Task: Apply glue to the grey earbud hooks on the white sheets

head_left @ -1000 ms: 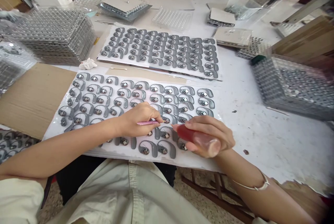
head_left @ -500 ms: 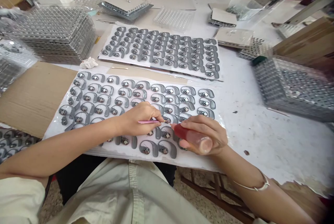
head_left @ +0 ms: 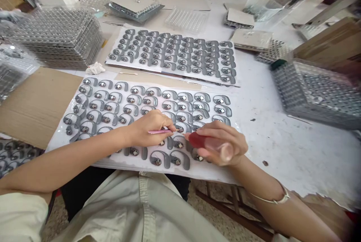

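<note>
My left hand (head_left: pixel 150 126) is closed around a thin pink-handled tool (head_left: pixel 158 132), whose tip reaches a grey hook-shaped earphone part (head_left: pixel 180 127). My right hand (head_left: pixel 224 140) grips a translucent squeeze bottle (head_left: pixel 210 147) with red liquid in its front end. The bottle is tilted, its nozzle near the tool's tip; I cannot tell if they touch. Under both hands lies a white sheet (head_left: pixel 194 167) carrying rows of these grey parts, each with a round shiny metal piece. My hands hide some of the parts.
Behind it lies a second board of grey parts (head_left: pixel 175 54). A tall stack of clear trays (head_left: pixel 59 39) stands at back left, another tray stack (head_left: pixel 318 95) at right. A cotton swab (head_left: pixel 128 73) and crumpled tissue (head_left: pixel 95 68) lie between. Brown cardboard (head_left: pixel 36 103) covers the left.
My right hand and the bottle have shifted and turned slightly, with the bottle's base a little further right. My left hand keeps almost the same place with the pink-handled tool.
</note>
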`<state>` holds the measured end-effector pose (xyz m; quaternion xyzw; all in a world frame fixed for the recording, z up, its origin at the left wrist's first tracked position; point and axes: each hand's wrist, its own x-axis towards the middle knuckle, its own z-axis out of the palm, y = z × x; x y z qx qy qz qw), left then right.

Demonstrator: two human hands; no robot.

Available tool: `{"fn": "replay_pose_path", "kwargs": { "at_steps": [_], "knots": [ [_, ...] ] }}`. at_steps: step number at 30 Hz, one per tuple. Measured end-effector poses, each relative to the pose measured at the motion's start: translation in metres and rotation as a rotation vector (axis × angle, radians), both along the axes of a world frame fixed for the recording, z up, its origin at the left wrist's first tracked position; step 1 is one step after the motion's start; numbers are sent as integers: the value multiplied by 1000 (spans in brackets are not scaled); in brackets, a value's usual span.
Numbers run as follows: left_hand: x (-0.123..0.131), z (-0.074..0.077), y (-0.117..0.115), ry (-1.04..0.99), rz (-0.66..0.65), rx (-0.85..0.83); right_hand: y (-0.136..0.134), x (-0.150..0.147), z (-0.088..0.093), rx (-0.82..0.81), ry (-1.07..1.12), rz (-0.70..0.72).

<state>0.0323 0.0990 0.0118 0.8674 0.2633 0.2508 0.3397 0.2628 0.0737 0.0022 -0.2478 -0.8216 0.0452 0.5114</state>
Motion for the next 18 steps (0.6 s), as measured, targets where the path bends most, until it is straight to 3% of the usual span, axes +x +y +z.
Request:
{"fn": "replay_pose_path", "kwargs": {
  "at_steps": [6,13,16,18],
  "knots": [
    [-6,1,-24,-87,167,163,17,18,6,-182,417,-43],
    [3,-15,-75,-155,155,405,22,56,45,-372,547,-278],
    [7,-21,-82,-126,155,480,7,61,60,-324,570,-322],
    [8,-21,-83,-119,170,514,-8,54,61,-254,514,-384]
  ]
}}
